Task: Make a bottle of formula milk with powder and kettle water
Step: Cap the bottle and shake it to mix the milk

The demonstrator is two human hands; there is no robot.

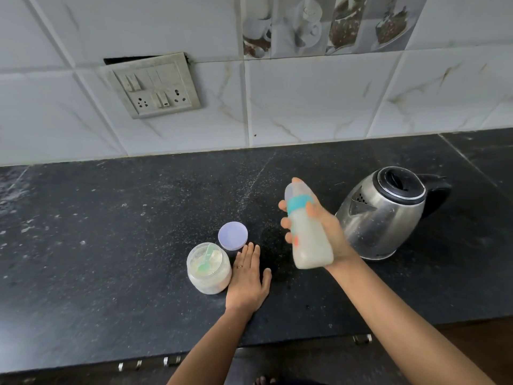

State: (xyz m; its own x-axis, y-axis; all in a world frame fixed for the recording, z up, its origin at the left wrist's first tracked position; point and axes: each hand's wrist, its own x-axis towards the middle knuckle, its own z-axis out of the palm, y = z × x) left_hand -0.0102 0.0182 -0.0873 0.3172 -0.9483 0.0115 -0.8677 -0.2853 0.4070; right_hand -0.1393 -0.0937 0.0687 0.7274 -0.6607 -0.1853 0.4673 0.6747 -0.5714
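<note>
Black speckled stone countertop (pixel 111 232), everything sits on it. Right hand (pixel 334 234) is wrapped round a clear plastic baby bottle (pixel 309 232) with a teal collar and see-through cap. It holds the bottle off the counter, tilted with the cap end away. Contents are milky white, and the bottle is slightly blurred. Stainless steel kettle (pixel 385 215) with black lid and handle stands just behind that hand. Left hand (pixel 248 279) lies flat on the counter with straight fingers, holding nothing, right beside the open clear powder jar (pixel 208 269). Pale green scoop (pixel 206 263) lies in the powder. Lilac round lid (pixel 232 235) lies just beyond the jar.
</note>
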